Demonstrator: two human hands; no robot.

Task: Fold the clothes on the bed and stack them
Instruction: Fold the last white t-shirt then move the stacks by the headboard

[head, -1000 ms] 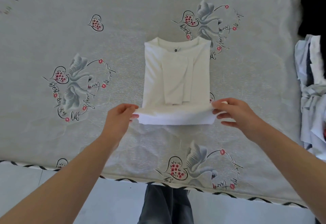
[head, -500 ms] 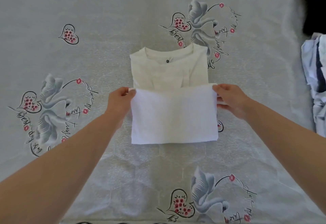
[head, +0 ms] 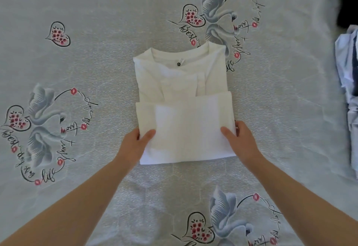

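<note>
- Lay near the middle of the bed: a white shirt, collar at the far end, hem half already doubled up over the body.
- Clamped on the left edge of the doubled part, the left hand: thumb on top, fingers tucked beneath the cloth.
- Clamped likewise on the right edge, the right hand, thumb over, fingers under.
- Sat between the two grips, the doubled part; both hands about equally near, one per side.
- Ran straight away from the body toward the collar, the shirt's long axis; judged the coming fold to roll the held part forward along it.
- Hidden under the cloth: the fingers of both hands.
- Cut off at the right border: a pile of other clothes, white, blue and dark, count unclear.
</note>
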